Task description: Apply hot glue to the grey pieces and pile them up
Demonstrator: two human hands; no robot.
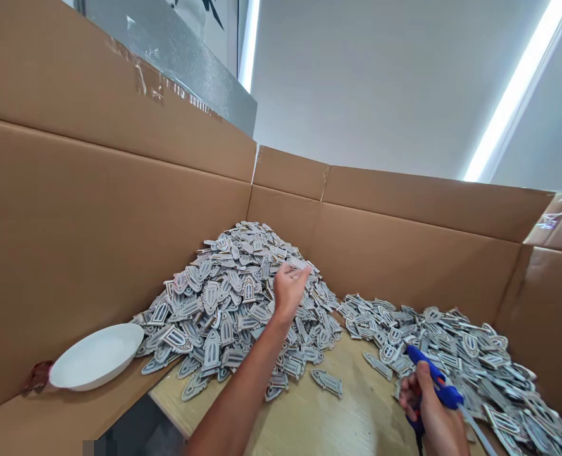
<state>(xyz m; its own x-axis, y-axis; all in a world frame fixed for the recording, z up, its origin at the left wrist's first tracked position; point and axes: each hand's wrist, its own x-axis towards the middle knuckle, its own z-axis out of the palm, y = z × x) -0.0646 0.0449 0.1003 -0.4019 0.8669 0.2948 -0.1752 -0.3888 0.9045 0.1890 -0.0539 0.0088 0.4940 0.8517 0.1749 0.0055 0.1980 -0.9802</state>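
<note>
My right hand (430, 405) is wrapped round a blue hot glue gun (433, 373), its nozzle pointing up and left. A translucent glue stick (475, 430) sticks out of the gun's back end. My left hand (291, 288) reaches to the upper right side of a tall heap of flat grey arch-shaped pieces (228, 304). Between its thumb and fingers is a pale flat piece (299, 262), partly hidden and slightly blurred. A second, lower heap of grey pieces (480, 354) spreads beyond and to the right of the glue gun.
A single grey piece (327, 383) lies on the wooden tabletop (352, 418) between the heaps. At left, a white oval dish (98, 356) leans beside a dark red object (38, 377). Tall cardboard walls (404, 253) enclose the left and back sides.
</note>
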